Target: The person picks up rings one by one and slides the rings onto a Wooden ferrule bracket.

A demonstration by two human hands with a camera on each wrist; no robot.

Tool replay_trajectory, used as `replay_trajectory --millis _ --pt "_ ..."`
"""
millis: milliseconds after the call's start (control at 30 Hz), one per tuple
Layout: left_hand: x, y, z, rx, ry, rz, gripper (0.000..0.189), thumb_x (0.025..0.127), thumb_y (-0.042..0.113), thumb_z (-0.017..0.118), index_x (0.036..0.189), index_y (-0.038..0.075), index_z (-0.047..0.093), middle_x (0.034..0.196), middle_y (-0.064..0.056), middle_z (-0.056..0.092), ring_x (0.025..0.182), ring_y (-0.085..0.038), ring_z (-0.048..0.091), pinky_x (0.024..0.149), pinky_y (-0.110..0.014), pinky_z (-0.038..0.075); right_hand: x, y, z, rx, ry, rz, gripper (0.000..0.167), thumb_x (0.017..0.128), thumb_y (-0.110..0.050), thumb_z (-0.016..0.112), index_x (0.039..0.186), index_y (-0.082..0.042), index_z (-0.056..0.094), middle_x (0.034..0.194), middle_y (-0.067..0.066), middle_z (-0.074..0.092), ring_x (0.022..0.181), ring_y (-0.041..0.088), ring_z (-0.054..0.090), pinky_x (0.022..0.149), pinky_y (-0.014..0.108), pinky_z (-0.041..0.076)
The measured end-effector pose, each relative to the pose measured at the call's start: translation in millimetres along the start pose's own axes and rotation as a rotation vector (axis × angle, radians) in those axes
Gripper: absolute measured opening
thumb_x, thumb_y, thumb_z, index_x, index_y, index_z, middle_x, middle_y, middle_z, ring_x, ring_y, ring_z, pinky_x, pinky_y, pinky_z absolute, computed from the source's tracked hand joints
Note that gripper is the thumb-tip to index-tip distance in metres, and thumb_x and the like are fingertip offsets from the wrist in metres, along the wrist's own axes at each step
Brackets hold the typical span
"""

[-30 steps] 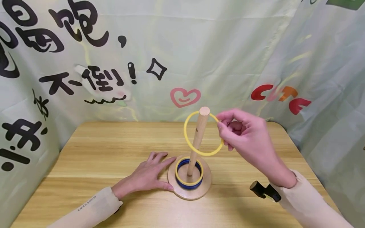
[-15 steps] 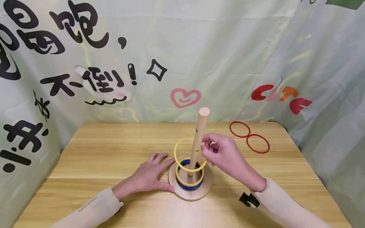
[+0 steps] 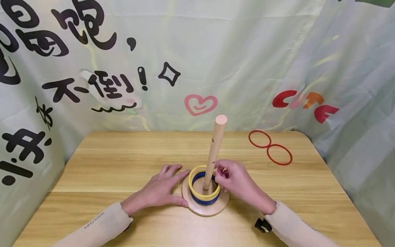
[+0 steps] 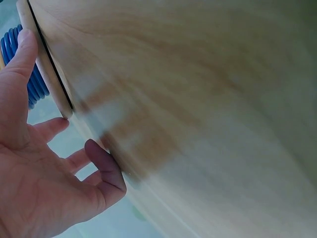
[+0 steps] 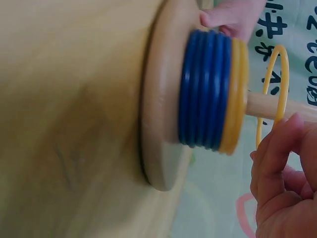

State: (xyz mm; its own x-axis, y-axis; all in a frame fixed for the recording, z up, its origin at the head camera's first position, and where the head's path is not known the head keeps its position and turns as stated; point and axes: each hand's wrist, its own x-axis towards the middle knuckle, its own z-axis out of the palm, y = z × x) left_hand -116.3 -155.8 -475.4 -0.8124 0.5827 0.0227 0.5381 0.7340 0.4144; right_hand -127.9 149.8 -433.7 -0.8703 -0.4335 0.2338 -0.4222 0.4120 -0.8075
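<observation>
My right hand (image 3: 242, 183) pinches a thin yellow ring (image 5: 285, 74) between thumb and fingers. This ring encircles the wooden peg (image 3: 217, 140), and the right wrist view shows a gap between it and the stack below. Several blue rings (image 5: 203, 89) are stacked round the peg's foot, topped by yellow rings (image 5: 238, 94). The stack sits on a round wooden base (image 3: 208, 211). My left hand (image 3: 155, 190) lies at the left of the base with fingers spread, thumb and index fingertips at its edge.
Two red rings, one farther back (image 3: 249, 138) and one nearer (image 3: 291, 158), lie side by side at the back right of the wooden table (image 3: 108, 161). A printed cloth (image 3: 240, 61) hangs behind and beside the table.
My right hand has moved left and down, bringing the yellow ring down round the peg towards the stack. The red rings have come into sight. My left hand has stayed in place.
</observation>
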Motion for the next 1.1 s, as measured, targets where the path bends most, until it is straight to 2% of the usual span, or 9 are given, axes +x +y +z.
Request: replay_trajectory --millis 300,533,800,967,1100 --pt "1.7 -3.9 2.6 0.011 -0.018 -0.012 0.108 0.083 0.081 0.078 0.17 0.027 0.044 0.168 -0.018 0.039 0.142 -0.04 0.041 0.089 -0.062 0.055 -3.1 6 5 -0.061 -0.004 0.025 0.028 0.091 0.012 0.065 0.109 -0.005 0.077 0.078 -0.005 0.063 0.051 0.005 0.055 0.044 0.026 0.049" --pt "1.7 -3.6 2.8 0.013 -0.019 -0.01 0.108 0.083 0.081 0.077 0.17 0.027 0.043 0.168 -0.018 0.038 0.141 -0.039 0.041 0.088 -0.061 0.055 -2.7 9 6 -0.087 0.001 0.04 0.026 0.091 0.009 0.067 0.107 -0.008 0.078 0.077 -0.007 0.062 0.051 0.004 0.055 0.045 0.026 0.048" --pt "0.7 -2.3 1.1 -0.001 -0.018 -0.008 0.108 0.083 0.078 0.08 0.17 0.026 0.044 0.167 -0.019 0.039 0.143 -0.041 0.04 0.088 -0.063 0.054 -2.3 9 8 -0.136 0.02 0.059 0.026 0.091 0.006 0.069 0.109 -0.011 0.079 0.078 -0.008 0.06 0.06 0.004 0.055 0.051 0.025 0.048" --pt "0.1 0.1 -1.1 -0.005 -0.018 -0.007 0.107 0.084 0.078 0.08 0.17 0.025 0.044 0.167 -0.02 0.039 0.142 -0.042 0.04 0.088 -0.063 0.054 -8.0 8 4 -0.121 0.022 0.085 0.022 0.096 0.003 0.069 0.112 -0.009 0.079 0.08 -0.006 0.059 0.059 0.006 0.057 0.049 0.026 0.048" --pt "-0.3 0.2 -1.7 -0.01 -0.007 0.001 0.107 0.084 0.077 0.081 0.169 0.023 0.045 0.166 -0.021 0.04 0.142 -0.043 0.041 0.086 -0.064 0.055 -15.8 11 -6 -0.068 0.058 0.11 0.02 0.098 0.005 0.067 0.114 -0.003 0.077 0.079 -0.003 0.061 0.055 0.009 0.057 0.045 0.027 0.048"
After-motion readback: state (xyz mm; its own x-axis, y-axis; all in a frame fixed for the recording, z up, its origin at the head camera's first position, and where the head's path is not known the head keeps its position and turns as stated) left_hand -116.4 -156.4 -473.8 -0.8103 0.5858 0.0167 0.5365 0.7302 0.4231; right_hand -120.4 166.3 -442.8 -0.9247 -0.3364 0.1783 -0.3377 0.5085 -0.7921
